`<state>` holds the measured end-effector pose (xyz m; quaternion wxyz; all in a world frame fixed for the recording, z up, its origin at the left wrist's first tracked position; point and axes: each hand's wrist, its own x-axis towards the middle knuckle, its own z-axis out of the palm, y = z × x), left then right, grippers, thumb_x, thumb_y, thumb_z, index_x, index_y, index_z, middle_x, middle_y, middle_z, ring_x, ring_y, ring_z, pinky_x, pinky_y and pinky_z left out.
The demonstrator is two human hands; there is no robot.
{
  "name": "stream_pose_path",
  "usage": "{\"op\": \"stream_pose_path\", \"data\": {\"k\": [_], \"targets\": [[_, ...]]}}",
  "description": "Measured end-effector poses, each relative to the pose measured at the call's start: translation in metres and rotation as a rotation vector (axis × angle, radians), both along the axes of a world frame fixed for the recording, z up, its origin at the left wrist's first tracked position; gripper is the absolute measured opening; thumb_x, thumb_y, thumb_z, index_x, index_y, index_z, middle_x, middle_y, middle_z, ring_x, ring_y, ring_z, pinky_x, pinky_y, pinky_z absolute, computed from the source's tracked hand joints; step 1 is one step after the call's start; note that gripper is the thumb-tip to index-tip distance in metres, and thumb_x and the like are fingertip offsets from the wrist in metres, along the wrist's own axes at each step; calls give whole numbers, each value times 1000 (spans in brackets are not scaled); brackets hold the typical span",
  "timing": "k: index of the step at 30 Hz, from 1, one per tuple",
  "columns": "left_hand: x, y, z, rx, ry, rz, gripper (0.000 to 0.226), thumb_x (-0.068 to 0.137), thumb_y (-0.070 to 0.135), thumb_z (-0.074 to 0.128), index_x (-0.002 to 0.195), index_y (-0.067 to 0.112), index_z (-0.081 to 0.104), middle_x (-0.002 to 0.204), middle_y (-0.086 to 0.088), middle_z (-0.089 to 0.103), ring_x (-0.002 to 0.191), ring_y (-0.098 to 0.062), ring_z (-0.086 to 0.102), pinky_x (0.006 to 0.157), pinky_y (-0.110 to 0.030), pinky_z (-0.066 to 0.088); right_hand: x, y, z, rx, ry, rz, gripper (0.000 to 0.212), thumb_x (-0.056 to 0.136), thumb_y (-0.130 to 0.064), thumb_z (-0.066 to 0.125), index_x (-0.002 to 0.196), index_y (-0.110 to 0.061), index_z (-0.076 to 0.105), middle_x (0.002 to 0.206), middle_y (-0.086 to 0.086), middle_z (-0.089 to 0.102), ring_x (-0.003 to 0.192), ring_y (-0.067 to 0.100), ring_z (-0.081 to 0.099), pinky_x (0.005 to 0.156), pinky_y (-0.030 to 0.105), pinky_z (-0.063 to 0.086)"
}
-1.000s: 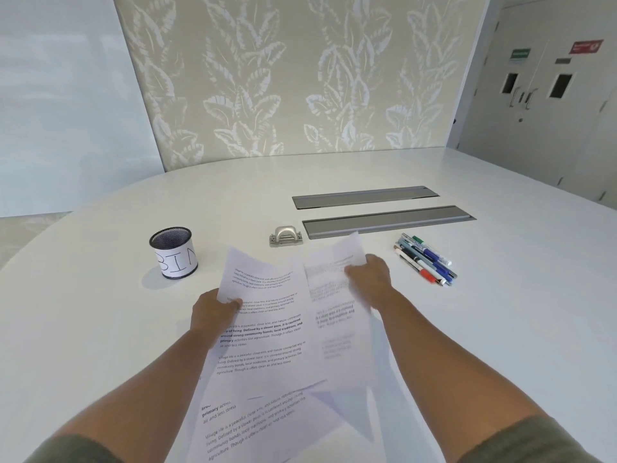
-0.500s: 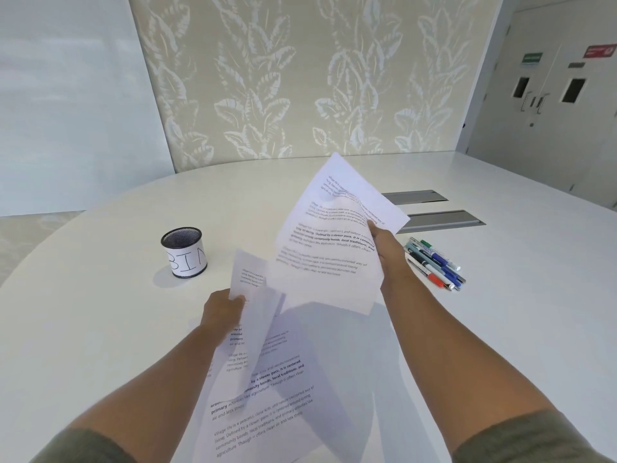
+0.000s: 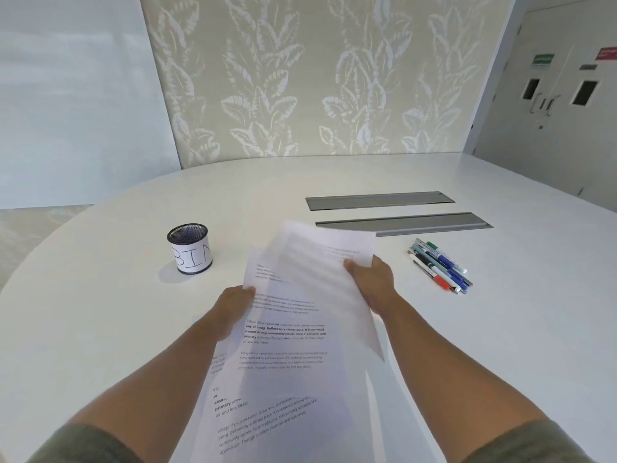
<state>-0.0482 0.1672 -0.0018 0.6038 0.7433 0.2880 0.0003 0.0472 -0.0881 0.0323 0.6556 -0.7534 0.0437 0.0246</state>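
Looking down through the head camera, I am pinching one printed sheet [image 3: 287, 329] by its left edge in my left hand [image 3: 233, 305]. My right hand [image 3: 370, 282] is gripping a blurred second sheet [image 3: 320, 248], which overlaps the first at one o'clock. A third sheet [image 3: 267, 426] is lying underneath at six o'clock. On the white table [image 3: 100, 329], one mesh cup [image 3: 190, 250] marked BIN is standing at ten o'clock. Pens [image 3: 437, 265], too bunched to count, are lying at three, and two grey flaps [image 3: 404, 223] at one.

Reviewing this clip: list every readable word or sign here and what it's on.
"BIN": handwritten on the paper label of the mesh cup.
"Defined by a slower pace, it is centred around strong community bonds": bold print on the printed sheets the left hand holds.
The top sheet in the right hand: blurred, unreadable.
On the doors, the green sign and red sign: blurred.
The markers: print too small.
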Motion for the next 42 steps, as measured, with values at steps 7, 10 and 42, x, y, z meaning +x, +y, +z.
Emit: {"op": "stream_pose_path", "data": {"k": [7,10,42], "targets": [[-2,-5,6,-280,-42,-83,27,106,25,45,115,11,67,111,-10,74,100,-29,70,88,-44,56,-1,5,-28,2,49,89,22,84,-20,77,104,-13,71,98,0,75,86,19,71,73,29,56],[-2,-6,4,-359,-69,-101,28,106,28,45,116,14,67,107,-4,77,99,-26,71,80,-39,56,-2,8,-27,116,78,88,20,86,-16,76,104,-14,70,99,2,74,84,19,70,66,28,55],[-25,62,17,857,576,-534,122,36,76,84,141,36,35,132,-1,30,133,-25,30,106,-44,40,4,-10,-39,-79,136,117,23,84,-4,56,105,-11,65,94,7,70,76,26,66,66,31,54]]}}
